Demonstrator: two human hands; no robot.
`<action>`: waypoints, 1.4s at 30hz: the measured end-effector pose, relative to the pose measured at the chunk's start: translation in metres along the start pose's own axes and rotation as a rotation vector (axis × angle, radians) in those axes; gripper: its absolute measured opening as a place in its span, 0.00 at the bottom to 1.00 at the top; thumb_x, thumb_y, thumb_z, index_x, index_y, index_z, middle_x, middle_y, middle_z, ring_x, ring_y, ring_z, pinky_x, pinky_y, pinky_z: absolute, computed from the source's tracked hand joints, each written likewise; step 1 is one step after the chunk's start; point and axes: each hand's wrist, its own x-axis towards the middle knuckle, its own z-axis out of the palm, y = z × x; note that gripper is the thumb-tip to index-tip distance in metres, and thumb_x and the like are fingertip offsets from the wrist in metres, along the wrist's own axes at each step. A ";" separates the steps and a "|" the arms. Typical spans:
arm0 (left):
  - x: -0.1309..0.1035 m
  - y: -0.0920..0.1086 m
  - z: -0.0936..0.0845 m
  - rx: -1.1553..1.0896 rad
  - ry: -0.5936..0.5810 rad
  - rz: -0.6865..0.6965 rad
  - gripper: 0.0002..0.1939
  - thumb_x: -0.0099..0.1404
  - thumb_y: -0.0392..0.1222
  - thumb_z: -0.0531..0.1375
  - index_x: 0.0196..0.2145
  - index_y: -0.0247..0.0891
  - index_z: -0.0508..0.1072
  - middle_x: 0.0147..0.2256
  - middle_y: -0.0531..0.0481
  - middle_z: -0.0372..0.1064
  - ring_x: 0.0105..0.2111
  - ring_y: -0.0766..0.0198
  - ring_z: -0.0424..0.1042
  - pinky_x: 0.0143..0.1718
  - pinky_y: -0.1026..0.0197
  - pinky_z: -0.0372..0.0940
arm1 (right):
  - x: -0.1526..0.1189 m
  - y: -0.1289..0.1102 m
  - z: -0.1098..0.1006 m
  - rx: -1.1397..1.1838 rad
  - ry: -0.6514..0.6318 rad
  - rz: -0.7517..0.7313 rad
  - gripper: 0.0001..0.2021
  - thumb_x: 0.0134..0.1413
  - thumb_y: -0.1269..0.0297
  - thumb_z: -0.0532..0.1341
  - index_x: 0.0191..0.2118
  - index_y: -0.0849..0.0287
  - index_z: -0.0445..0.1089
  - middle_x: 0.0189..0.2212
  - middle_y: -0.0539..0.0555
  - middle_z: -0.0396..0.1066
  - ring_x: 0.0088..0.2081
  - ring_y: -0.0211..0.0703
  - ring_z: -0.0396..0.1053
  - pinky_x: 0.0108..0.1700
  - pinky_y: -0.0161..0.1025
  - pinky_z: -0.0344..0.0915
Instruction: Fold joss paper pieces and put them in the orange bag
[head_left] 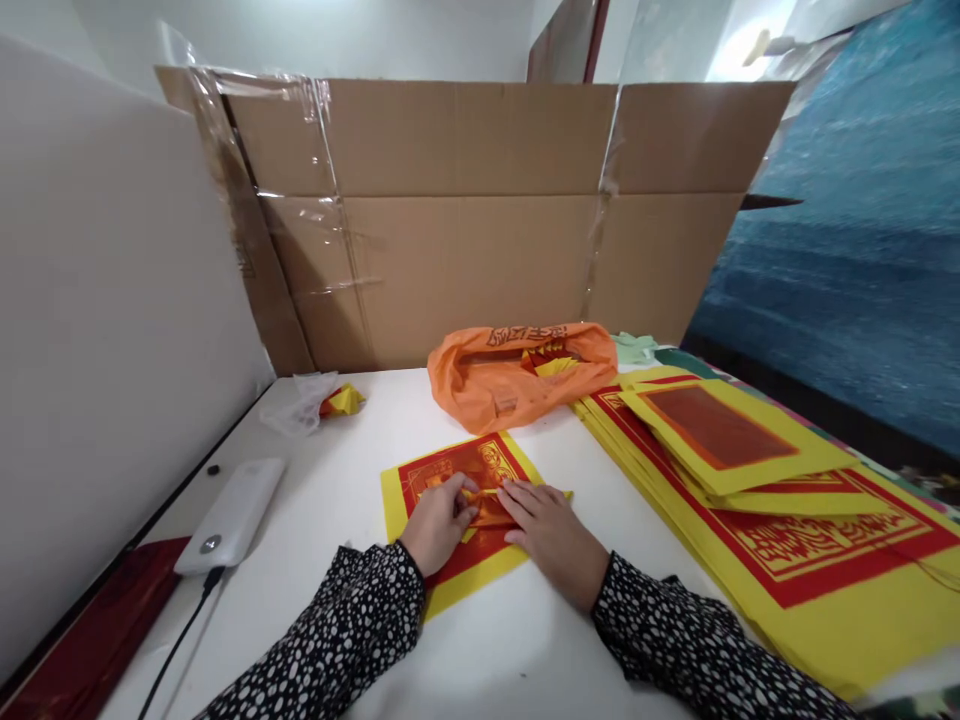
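A yellow sheet with a red printed square (448, 598) lies turned at an angle on the white table. On top of it is a folded orange and yellow paper (491, 508). My left hand (439, 522) pinches the left part of the folded paper between thumb and fingers. My right hand (553, 535) lies with its fingers stretched over the right part of the folded paper, palm down. What lies under the right fingers is hidden.
An orange plastic bag (517, 390) with folded papers stands behind the sheet. Yellow and red sheets (832, 540) are stacked at the right. A white power bank (232, 515) with a cable and a clear bag (296, 405) are at the left. Cardboard (472, 240) rises behind.
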 end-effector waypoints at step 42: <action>0.004 -0.008 -0.011 0.622 -0.122 0.274 0.19 0.69 0.43 0.57 0.56 0.53 0.70 0.45 0.45 0.60 0.44 0.53 0.59 0.45 0.50 0.60 | -0.005 -0.006 -0.006 0.113 -0.284 0.100 0.44 0.55 0.41 0.59 0.70 0.56 0.43 0.69 0.66 0.31 0.68 0.68 0.28 0.64 0.68 0.37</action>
